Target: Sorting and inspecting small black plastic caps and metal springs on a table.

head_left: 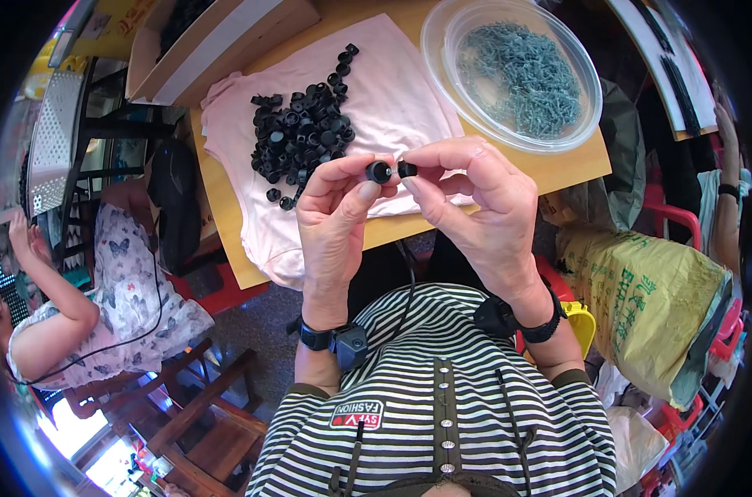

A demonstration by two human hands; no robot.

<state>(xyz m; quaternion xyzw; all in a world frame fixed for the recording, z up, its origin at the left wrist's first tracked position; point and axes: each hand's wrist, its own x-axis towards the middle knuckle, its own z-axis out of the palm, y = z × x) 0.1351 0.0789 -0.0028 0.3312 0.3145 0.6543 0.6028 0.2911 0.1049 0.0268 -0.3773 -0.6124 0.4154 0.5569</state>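
My left hand (333,207) pinches a round black plastic cap (379,171) between thumb and fingers, above the table's near edge. Facing it, a smaller black plastic piece (406,169) is gripped by the thumb and fingertips of my right hand (488,195). A tiny shiny metal bit shows in the narrow gap between the two parts; whether it joins them I cannot tell. Beyond my left hand, a heap of black plastic caps (297,137) lies on a pink cloth (384,83), with a short row of caps trailing off toward the far side.
At the far right of the wooden table (227,240) stands a clear round tub (591,103) with many thin grey-blue metal pieces (521,79). A cardboard box (218,54) sits far left. Another person (115,290) is at the left, a yellow sack (641,306) at the right.
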